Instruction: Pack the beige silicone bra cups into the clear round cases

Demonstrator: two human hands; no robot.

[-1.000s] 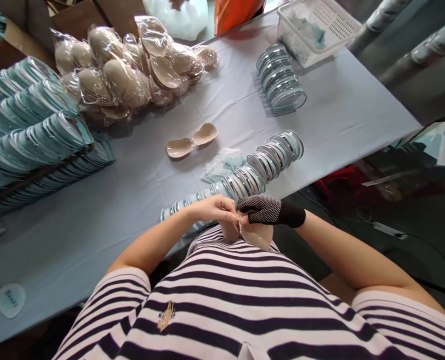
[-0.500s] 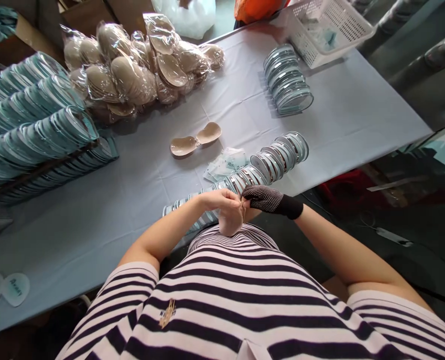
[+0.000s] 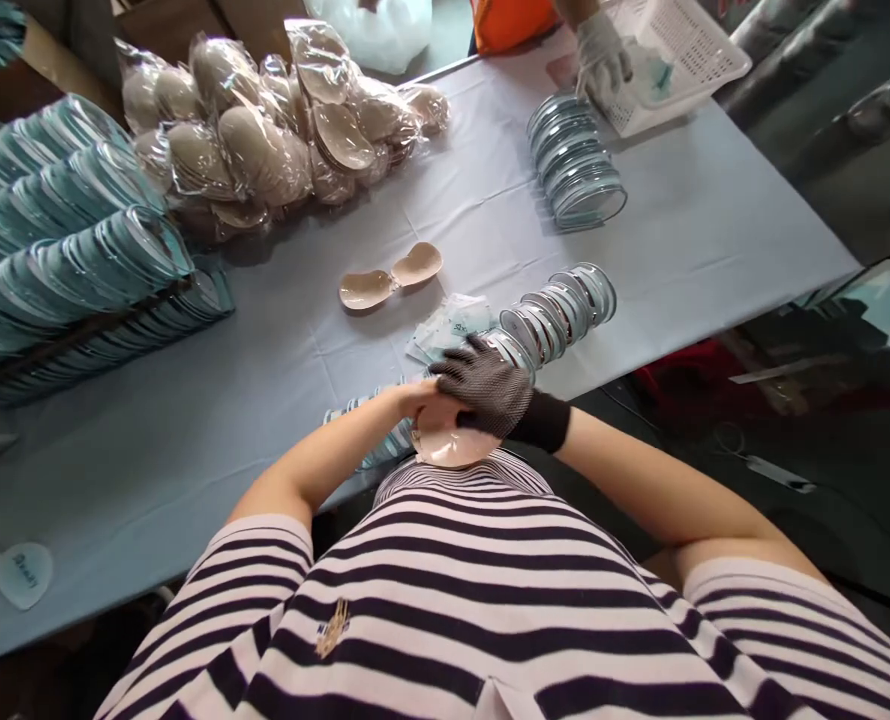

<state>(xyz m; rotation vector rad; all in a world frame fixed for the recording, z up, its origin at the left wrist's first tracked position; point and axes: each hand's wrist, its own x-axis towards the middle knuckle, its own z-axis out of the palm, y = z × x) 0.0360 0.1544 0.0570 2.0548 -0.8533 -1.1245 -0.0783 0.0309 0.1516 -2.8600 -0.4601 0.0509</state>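
Observation:
My right hand (image 3: 482, 380), in a dark dotted glove, lies flat over a beige bra cup (image 3: 449, 447) held close to my striped shirt. Under and beside the cup, my bare left hand (image 3: 413, 397) holds its left edge. Both hands sit just above the near edge of the light blue table (image 3: 212, 410), over a row of clear round cases (image 3: 550, 315). A joined pair of beige cups (image 3: 389, 277) lies on the table farther away.
Bagged beige cups (image 3: 280, 130) are heaped at the back. Stacks of teal packaging (image 3: 62, 260) fill the left. Another stack of clear cases (image 3: 576, 165) and a white basket (image 3: 677, 55) stand far right, where another person's gloved hand (image 3: 601, 55) reaches. Small leaflets (image 3: 449, 325) lie mid-table.
My gloved right hand went from pinching the cup's middle to spreading flat over it. The cup turned from hanging down to lying flat. Another person's gloved hand came in at the basket.

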